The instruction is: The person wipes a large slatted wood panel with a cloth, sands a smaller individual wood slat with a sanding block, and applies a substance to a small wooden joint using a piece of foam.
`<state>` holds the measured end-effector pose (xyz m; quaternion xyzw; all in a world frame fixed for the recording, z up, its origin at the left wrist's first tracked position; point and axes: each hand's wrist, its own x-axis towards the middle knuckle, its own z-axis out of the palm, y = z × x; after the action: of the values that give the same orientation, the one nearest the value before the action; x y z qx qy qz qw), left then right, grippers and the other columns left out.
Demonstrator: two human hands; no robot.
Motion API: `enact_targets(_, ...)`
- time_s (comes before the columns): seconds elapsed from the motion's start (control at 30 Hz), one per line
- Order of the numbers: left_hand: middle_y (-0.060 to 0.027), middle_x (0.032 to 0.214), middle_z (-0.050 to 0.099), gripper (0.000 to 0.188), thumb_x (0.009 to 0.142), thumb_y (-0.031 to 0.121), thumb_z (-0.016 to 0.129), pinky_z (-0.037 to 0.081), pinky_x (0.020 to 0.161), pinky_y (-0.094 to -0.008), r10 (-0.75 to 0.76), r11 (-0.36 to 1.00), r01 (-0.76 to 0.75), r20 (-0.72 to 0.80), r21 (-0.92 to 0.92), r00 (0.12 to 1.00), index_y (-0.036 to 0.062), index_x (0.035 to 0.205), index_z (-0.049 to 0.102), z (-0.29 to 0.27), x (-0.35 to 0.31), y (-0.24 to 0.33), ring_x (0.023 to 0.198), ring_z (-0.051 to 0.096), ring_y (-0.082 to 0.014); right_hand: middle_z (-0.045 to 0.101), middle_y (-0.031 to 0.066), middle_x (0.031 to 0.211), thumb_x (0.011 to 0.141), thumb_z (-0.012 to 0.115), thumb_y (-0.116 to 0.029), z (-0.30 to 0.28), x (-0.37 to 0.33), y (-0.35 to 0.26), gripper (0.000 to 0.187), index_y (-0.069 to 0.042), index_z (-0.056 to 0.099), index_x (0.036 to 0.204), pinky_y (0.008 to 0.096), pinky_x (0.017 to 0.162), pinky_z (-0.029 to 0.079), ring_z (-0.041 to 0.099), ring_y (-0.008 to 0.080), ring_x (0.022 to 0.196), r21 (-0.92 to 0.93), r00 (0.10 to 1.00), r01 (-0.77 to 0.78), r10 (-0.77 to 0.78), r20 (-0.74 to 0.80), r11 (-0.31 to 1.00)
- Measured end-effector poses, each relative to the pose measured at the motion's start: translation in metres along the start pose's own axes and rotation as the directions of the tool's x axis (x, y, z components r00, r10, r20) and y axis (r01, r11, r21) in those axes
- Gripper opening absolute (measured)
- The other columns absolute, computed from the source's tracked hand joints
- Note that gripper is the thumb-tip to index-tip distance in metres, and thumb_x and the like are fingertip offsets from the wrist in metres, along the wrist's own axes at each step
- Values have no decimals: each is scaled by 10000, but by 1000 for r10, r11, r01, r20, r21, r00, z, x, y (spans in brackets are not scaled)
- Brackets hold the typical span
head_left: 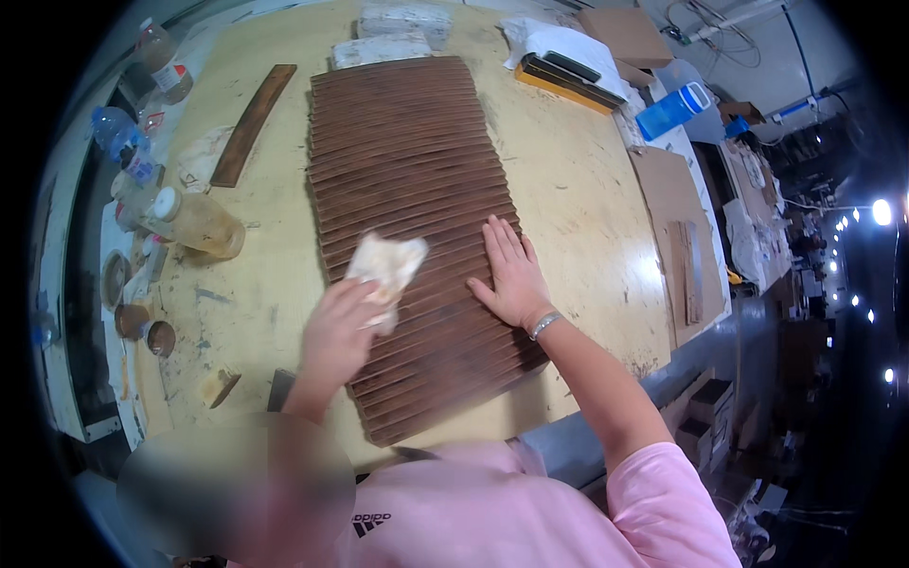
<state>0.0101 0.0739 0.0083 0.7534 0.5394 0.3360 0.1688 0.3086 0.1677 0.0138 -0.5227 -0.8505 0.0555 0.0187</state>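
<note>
A dark brown ribbed wooden panel (417,180) lies lengthwise across the table, its many slats running from side to side. My left hand (346,327) is closed on a stained white cloth (386,270) and presses it on the slats near the panel's left edge. Slight blur covers that hand and the cloth. On the right edge of the panel, my right hand (514,279) lies flat with fingers stretched out, holding nothing. A metal bracelet (544,325) circles the right wrist.
Left of the panel are a loose brown wood strip (254,125), a wide jar of yellowish liquid (201,223) and plastic bottles (121,137). A blue bottle (672,111) and an orange-black box (568,83) stand at the far right. Cardboard (668,208) lies along the right edge.
</note>
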Motion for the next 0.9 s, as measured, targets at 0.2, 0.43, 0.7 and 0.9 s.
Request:
enact_targets(0.2,-132,1142,678,345,738,-88,671,513,913,-403,-227,972,235,-284,-6,932,33,1060,703,-38,-40,-15,1041,632,-328,191,167,1651,899,613,-456,2,-1,-1,902,-7,204,1566,500,1230,166,173,306,1532,-3,999,-28,28,32,1000)
enact_targets(0.43,-118,1122,665,221,823,30,664,494,914,-407,-360,932,348,-357,-99,862,79,1033,716,-19,21,-94,1020,608,-343,194,157,1652,898,613,-468,5,-1,-2,907,-17,205,1570,497,1232,164,170,296,1534,-22,999,-33,34,34,999)
enact_targets(0.7,-100,1099,668,195,817,97,700,467,937,-422,-438,860,495,-318,122,841,86,1011,712,-21,2,-93,1048,607,-306,164,152,1662,916,573,-465,3,1,-2,901,-20,161,1583,504,1225,155,162,318,1534,-20,999,-17,17,38,1000)
enact_targets(0.9,-98,1138,683,334,831,182,736,461,974,-383,-210,793,453,-514,409,832,74,1147,712,-40,3,-52,1098,607,-281,183,152,1657,908,581,-491,10,0,2,908,-9,195,1573,486,1235,139,167,308,1532,-41,1000,-8,8,2,999)
